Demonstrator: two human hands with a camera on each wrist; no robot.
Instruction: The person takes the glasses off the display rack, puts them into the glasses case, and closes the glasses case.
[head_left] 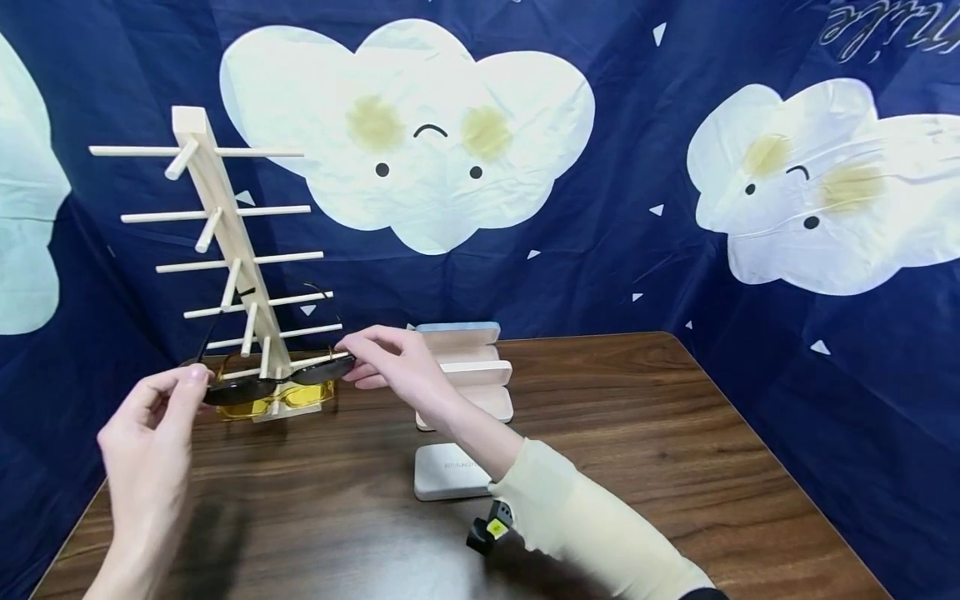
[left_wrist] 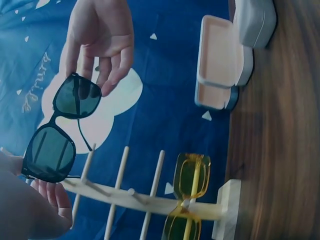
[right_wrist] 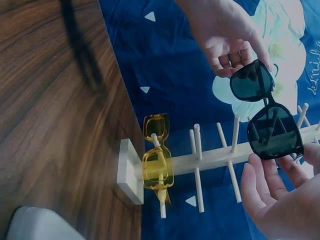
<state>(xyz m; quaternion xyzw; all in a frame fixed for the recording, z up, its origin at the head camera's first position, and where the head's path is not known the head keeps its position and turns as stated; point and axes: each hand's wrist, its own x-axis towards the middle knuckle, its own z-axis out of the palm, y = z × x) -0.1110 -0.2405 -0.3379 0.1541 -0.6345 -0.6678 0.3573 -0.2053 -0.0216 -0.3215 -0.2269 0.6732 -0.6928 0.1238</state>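
Note:
Black-framed sunglasses with dark lenses [head_left: 240, 390] are held up by both hands in front of a wooden glasses rack [head_left: 225, 192]. At one end of the frame, my left hand [head_left: 153, 433] pinches between thumb and fingers. My right hand [head_left: 401, 367] pinches the opposite end. In the right wrist view the dark lenses [right_wrist: 272, 131] hang between the two hands, apart from the rack's pegs. Yellow-tinted glasses [left_wrist: 192, 175] sit on the lowest peg of the rack, partly hidden behind the sunglasses in the head view.
Open glasses cases [head_left: 491, 403] with pale pink linings stand at the table's back, right of the rack. Nearer lies a closed white case [head_left: 446, 472], partly covered by the right forearm. A dark blue cloth with clouds [head_left: 637, 167] hangs behind the wooden table [head_left: 637, 433].

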